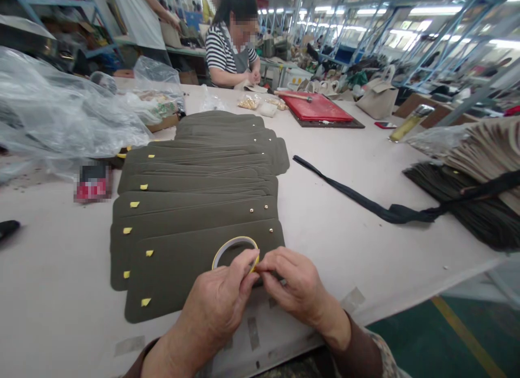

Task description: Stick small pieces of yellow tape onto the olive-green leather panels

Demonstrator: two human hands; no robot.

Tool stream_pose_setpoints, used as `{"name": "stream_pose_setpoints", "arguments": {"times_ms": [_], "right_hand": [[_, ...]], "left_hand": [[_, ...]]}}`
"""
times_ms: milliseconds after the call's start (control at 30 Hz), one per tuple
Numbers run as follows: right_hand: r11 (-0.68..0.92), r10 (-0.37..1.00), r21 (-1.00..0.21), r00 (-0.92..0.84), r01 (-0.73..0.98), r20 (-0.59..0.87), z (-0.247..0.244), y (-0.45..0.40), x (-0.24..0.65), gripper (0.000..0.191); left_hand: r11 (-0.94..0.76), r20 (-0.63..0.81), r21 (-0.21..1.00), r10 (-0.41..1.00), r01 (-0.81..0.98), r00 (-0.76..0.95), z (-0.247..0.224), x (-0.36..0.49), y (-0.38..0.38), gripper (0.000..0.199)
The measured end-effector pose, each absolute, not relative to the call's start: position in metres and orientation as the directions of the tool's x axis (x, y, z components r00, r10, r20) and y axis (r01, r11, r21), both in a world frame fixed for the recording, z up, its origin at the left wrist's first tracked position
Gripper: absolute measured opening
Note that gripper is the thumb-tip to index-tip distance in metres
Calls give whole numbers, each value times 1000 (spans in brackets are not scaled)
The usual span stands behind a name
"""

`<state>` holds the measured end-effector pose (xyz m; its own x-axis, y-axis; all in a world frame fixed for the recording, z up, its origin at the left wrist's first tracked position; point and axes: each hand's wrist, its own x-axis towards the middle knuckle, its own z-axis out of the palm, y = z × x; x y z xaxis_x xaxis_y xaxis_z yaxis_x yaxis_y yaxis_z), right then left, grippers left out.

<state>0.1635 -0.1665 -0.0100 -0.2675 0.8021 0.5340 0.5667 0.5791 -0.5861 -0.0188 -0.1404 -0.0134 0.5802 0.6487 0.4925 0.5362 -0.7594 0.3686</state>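
My left hand (225,291) grips a narrow roll of yellow tape (221,251) by its edge, thumb against the ring. Close beside it, my right hand (294,280) pinches at the roll's right side, where the tape's end seems to be; the fingertips hide it. Below and beyond both hands lie overlapping dark olive panels (182,259) with rounded corners. Small yellow tape pieces (149,253) stick to their left ends. Shiny metal studs (271,230) show near the right ends of several panels.
Clear plastic bags (60,107) heap at the left. A black strap (357,196) runs toward stacked dark and beige pieces (459,199) on the right. Farther back are a red board (317,107) with a hammer, a yellowish bottle (410,123), and a co-worker in stripes (231,47).
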Motion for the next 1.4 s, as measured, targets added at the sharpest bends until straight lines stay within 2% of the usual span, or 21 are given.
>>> {"name": "stream_pose_setpoints", "arguments": {"times_ms": [200,267,300,367,433,500,600,667,733,833,967,1233,1400], "right_hand": [[595,751,-508,-205,622,628,-15,-168,162,15],[558,775,-551,-152,621,613,-14,-168,161,14],[510,813,-609,-109,607,572,-13,-167,160,13],[332,918,-784,11,525,397,-12,-166,158,11],[81,986,-930,106,358,127,-12,-163,156,8],[-118,986,-974,140,191,-92,-14,-157,157,7],[-227,952,-971,224,71,-207,-21,-144,166,9],[-244,939,-969,263,48,-223,-26,-135,176,14],[-254,941,-966,246,53,-234,-31,-128,184,20],[-244,953,-963,211,110,-217,-36,-125,189,25],[-217,963,-953,206,211,-174,-37,-125,187,23],[-74,981,-819,187,570,42,-36,-119,180,16],[-103,981,-802,194,588,16,-38,-116,181,13]], "left_hand": [[-784,477,371,621,498,622,-10,-19,-138,19],[-790,467,376,614,485,637,-9,-18,-134,21],[-793,467,372,609,481,641,-9,-17,-132,22],[-801,477,358,599,480,643,-8,-14,-128,23],[-798,472,348,603,492,643,-9,-10,-125,22],[-791,467,356,612,497,639,-10,-6,-127,22],[-808,490,388,588,443,643,-11,-1,-133,22],[-820,504,387,571,422,647,-14,2,-136,20],[-795,464,353,607,494,645,-19,3,-133,18],[-717,313,268,696,643,646,-29,4,-124,16],[-696,180,228,717,681,673,-36,5,-116,17],[-698,173,237,715,675,678,-34,5,-118,20],[-694,157,242,717,678,679,-33,5,-117,20]]}}
